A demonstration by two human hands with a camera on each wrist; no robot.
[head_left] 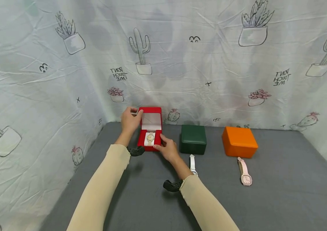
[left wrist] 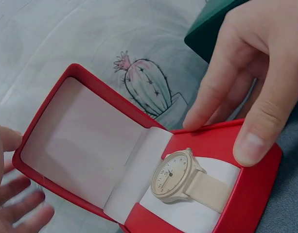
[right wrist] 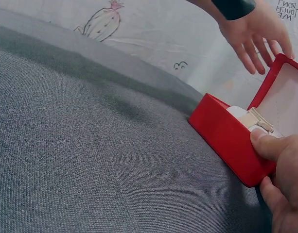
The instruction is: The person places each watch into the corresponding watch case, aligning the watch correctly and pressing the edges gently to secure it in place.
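A red watch box (head_left: 158, 140) stands with its lid up at the back left of the table. On its white cushion (left wrist: 219, 171) sits a cream watch (head_left: 150, 138), dial facing up. My right hand (head_left: 167, 149) grips the box's base at the near right corner, thumb on the rim and fingers along the side. At the lid's left edge, my left hand (head_left: 130, 122) touches the lid with the thumb. Its other fingers extend loosely behind the lid, as the left wrist view shows. The underside of the box is hidden.
Right of the red box stands a closed green box (head_left: 193, 139), with a white watch (head_left: 192, 163) before it, partly hidden by my right arm. Further right are a closed orange box (head_left: 239, 142) and a pink watch (head_left: 245, 173). A cactus-print cloth (head_left: 180, 64) hangs behind the grey table (head_left: 281, 192).
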